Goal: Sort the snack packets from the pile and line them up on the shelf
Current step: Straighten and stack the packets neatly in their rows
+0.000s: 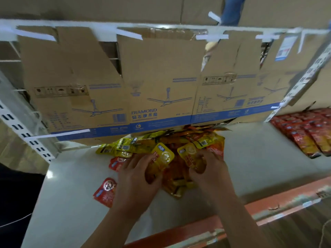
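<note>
At the pile [176,138] on the shelf [254,158], the left hand [138,178] pinches a yellow packet [162,158] and the right hand [210,170] clutches a second yellow packet [189,154], both grips clenched.

On my feed I see a white shelf [250,158] with an orange strip [268,199] along its front edge and a white slotted upright [21,126] at its left. A flattened brown cardboard sheet [161,68] hangs across the back, printed in blue with ceiling fans and the word DIAMOND and held along the top by white tape strips [129,34], with more brown cartons [125,8] on the level above. The light is soft and even, and what looks like a wood-grain floor [295,230] shows at the lower right.
</note>
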The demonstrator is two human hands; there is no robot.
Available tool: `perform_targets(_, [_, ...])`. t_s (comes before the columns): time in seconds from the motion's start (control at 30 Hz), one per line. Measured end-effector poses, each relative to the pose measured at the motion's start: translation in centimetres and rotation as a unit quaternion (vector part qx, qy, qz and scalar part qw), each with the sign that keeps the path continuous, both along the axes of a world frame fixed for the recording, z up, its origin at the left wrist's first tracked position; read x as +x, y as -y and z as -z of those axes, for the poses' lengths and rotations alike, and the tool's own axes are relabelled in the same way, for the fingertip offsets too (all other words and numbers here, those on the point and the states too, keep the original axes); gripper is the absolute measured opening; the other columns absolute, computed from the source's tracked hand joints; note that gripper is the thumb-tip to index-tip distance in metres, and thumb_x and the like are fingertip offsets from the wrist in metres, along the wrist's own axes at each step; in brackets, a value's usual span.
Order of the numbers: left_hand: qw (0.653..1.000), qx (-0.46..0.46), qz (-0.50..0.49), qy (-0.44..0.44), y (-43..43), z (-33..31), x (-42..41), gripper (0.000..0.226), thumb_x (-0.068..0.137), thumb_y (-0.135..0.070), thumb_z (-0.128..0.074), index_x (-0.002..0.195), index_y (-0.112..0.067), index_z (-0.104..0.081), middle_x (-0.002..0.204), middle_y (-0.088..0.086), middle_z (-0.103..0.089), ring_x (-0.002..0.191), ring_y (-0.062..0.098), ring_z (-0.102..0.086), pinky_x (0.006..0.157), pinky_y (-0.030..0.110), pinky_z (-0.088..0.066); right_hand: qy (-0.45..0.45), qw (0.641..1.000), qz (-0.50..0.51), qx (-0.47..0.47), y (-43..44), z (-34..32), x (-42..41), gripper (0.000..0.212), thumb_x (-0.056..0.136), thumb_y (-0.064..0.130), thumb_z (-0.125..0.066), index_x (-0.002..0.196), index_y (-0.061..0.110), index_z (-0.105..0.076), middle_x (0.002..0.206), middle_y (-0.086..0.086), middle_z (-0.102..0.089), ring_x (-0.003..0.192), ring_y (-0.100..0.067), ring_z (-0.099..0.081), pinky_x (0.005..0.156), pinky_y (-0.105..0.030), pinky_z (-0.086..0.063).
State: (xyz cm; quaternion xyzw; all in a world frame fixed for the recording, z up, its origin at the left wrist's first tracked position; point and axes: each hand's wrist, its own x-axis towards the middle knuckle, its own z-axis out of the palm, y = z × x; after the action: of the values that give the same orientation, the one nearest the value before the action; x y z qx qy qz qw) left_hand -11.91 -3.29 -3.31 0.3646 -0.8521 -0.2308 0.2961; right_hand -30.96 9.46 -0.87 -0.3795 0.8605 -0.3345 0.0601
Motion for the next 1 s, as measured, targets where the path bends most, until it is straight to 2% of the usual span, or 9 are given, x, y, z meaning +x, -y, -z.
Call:
perform_targets(0.07, [1.0,-0.008,0.016,0.004,-1.7,-0.7,-2.6,0.055,0.074,-0.044,-0.075,0.126,-0.028,-0.068,0.119,-0.004,-0.068,0.11,0.019,-0.056,0.094,0.036,-0.045,-0.014,1.0,0.022,-0.009,-2.6,-0.4,-2.3,0.048,0.072,0.038,-0.081,0.115,0.024,-0.064,0.099,0.003,-0.061,0.098,-0.024,-0.054,0.083,-0.039,-0.049])
perform_targets(0.17, [0.999,-0.014,0.045,-0.01,-5.1,-2.0,-7.2,0.052,0.075,-0.044,-0.077,0.123,-0.027,-0.069,0.116,-0.005,-0.068,0.106,0.016,-0.054,0.088,0.034,-0.045,-0.017,0.998,0.049,-0.029,-7.0,-1.3,-6.0,0.042,0.068,0.037,-0.078,0.105,0.023,-0.063,0.092,0.005,-0.059,0.091,-0.027,-0.056,0.08,-0.041,-0.049])
perform_targets(0.33, [0.995,-0.022,0.097,-0.025,-11.8,-3.5,-15.4,0.056,0.07,-0.033,-0.088,0.122,-0.031,-0.068,0.114,-0.01,-0.067,0.108,0.013,-0.055,0.091,0.028,-0.044,-0.006,0.994,0.095,-0.059,-15.1,-2.4,-12.8,0.043,0.073,0.03,-0.079,0.111,0.023,-0.061,0.097,0.006,-0.056,0.092,-0.026,-0.056,0.079,-0.042,-0.051])
perform_targets(0.43, [0.991,-0.008,0.129,-0.022,-16.6,-4.6,-20.4,0.052,0.071,-0.035,-0.08,0.121,-0.035,-0.066,0.114,-0.013,-0.065,0.106,0.015,-0.058,0.093,0.034,-0.05,-0.006,0.989,0.119,-0.083,-20.5,-3.1,-16.9,0.037,0.073,0.026,-0.079,0.105,0.026,-0.061,0.094,0.009,-0.058,0.087,-0.018,-0.058,0.07,-0.034,-0.049])
perform_targets(0.53, [0.986,-0.016,0.164,-0.024,-21.3,-5.3,-25.9,0.048,0.072,-0.044,-0.065,0.119,-0.033,-0.066,0.114,-0.016,-0.064,0.101,0.012,-0.056,0.088,0.028,-0.046,-0.006,0.985,0.145,-0.094,-26.3,-3.8,-21.2,0.037,0.076,0.028,-0.078,0.108,0.029,-0.06,0.095,0.013,-0.057,0.088,-0.012,-0.056,0.07,-0.03,-0.048])
perform_targets(0.63, [0.982,-0.017,0.184,-0.042,-25.8,-5.8,-31.1,0.047,0.075,-0.041,-0.071,0.121,-0.035,-0.065,0.116,-0.02,-0.061,0.103,0.008,-0.052,0.088,0.026,-0.047,-0.003,0.98,0.159,-0.116,-31.8,-4.6,-24.9,0.032,0.075,0.02,-0.079,0.1,0.028,-0.062,0.088,0.011,-0.06,0.078,-0.003,-0.057,0.062,-0.014,-0.041])
perform_targets(0.7, [0.977,-0.011,0.207,-0.048,-28.4,-5.8,-34.2,0.046,0.077,-0.044,-0.069,0.122,-0.035,-0.064,0.115,-0.021,-0.061,0.103,0.008,-0.051,0.086,0.027,-0.049,-0.01,0.977,0.175,-0.123,-35.0,-5.1,-27.1,0.028,0.073,0.018,-0.079,0.092,0.029,-0.062,0.083,0.01,-0.062,0.076,-0.003,-0.058,0.062,-0.018,-0.045])
perform_targets(0.8, [0.971,-0.016,0.236,-0.042,-31.9,-5.9,-38.1,0.049,0.079,-0.052,-0.067,0.124,-0.033,-0.064,0.117,-0.017,-0.062,0.105,0.01,-0.053,0.089,0.029,-0.048,-0.014,0.968,0.204,-0.143,-39.1,-5.3,-30.0,0.024,0.068,0.032,-0.074,0.088,0.034,-0.061,0.08,0.011,-0.063,0.074,-0.003,-0.059,0.064,-0.024,-0.046])
perform_targets(1.0, [0.96,-0.009,0.274,-0.06,-36.7,-6.2,-43.9,0.045,0.078,-0.047,-0.071,0.121,-0.035,-0.065,0.112,-0.026,-0.052,0.106,0.004,-0.048,0.089,0.018,-0.039,-0.026,0.953,0.267,-0.138,-44.7,-4.0,-34.7,0.039,0.065,0.047,-0.062,0.101,0.032,-0.06,0.09,0.009,-0.061,0.083,-0.02,-0.059,0.074,-0.041,-0.053])
